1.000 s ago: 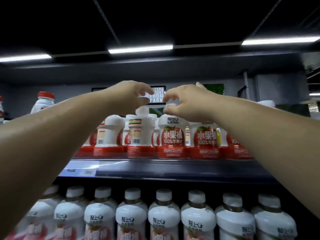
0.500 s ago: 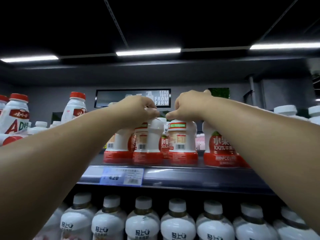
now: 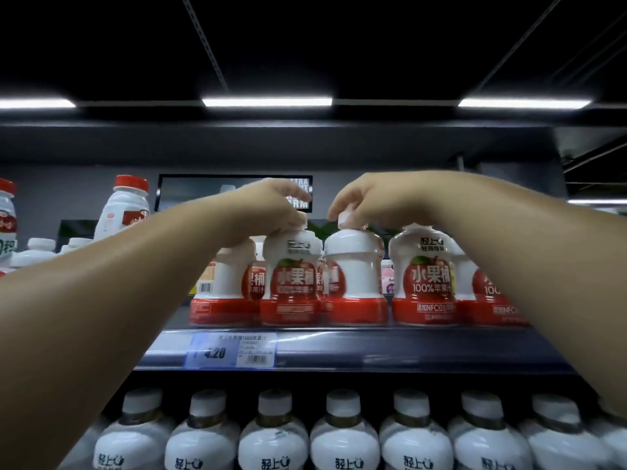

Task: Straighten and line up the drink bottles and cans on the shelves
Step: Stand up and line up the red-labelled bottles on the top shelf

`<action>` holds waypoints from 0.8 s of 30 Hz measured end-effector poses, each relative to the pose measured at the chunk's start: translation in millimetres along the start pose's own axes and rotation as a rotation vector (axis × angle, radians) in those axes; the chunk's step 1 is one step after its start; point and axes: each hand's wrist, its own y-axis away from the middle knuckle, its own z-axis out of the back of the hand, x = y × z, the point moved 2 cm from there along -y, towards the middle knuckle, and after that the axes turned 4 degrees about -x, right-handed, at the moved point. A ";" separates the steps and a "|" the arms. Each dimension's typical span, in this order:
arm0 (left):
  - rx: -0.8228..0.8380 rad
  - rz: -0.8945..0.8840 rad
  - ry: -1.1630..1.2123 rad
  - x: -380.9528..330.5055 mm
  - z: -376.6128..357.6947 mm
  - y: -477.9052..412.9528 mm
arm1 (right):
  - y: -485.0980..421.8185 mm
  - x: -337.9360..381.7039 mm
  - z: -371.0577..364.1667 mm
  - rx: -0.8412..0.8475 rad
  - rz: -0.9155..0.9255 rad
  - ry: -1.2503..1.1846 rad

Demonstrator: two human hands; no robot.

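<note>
- Label-forward juice bottle (image 3: 291,276), squat white plastic with a red base, is gripped at its top by the left fingers (image 3: 295,217), which curl down over the cap and hide it.
- Right fingers (image 3: 339,212) pinch the small white cap (image 3: 346,220) of the turned juice bottle (image 3: 354,276). It is the same kind, but shows a plain white side, with its apple picture facing left.
- The left hand (image 3: 271,205) and right hand (image 3: 369,201) arch above the two necks, near each other but apart. Both bare forearms reach up from the lower corners.
- Both held bottles stand upright, just beside one another, at the front of the dark top shelf (image 3: 407,351).
- To their right stands a third apple bottle (image 3: 424,276) with its label facing out. To their left is a barcode-side bottle (image 3: 224,283), partly behind the left wrist.
- A blue price tag (image 3: 232,351) on the shelf edge reads 4.20.
- Below runs a row of rounded white bottles with white caps (image 3: 342,435).
- Far left, higher up, stands a tall white bottle with a red cap (image 3: 124,208).
- Behind the hands is a dark sign with white letters (image 3: 298,195), mostly hidden — above it, strip lights (image 3: 266,102) on a black ceiling.
</note>
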 end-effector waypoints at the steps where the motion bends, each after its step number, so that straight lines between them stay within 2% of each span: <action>1: 0.048 0.007 0.098 -1.2 0.4 0.8 | 2.4 -0.7 4.1 0.017 0.003 -0.052; 2: 0.046 -0.012 0.094 -3.4 1.7 -0.2 | 4.2 -0.4 7.8 -0.015 -0.006 -0.073; 4: 0.006 -0.054 -0.112 -9.8 0.8 0.9 | 4.7 1.6 7.4 -0.082 -0.020 0.054; 5: -0.003 -0.055 -0.223 -13.0 -1.1 3.6 | 2.5 2.4 3.5 -0.079 -0.022 0.166; 7: 0.002 -0.020 -0.289 -16.1 -3.8 8.1 | 1.4 2.3 -2.8 -0.065 -0.031 0.275; 11: -0.011 -0.011 -0.161 -10.6 -6.0 9.8 | 7.3 -1.9 0.6 -0.045 -0.005 0.048; 17: -0.071 -0.039 -0.082 -8.6 -14.0 10.8 | 5.9 0.5 0.4 -0.050 0.012 0.139; 24: -0.083 -0.056 -0.072 -5.7 -12.1 13.3 | 13.4 -5.3 5.7 0.008 0.019 -0.021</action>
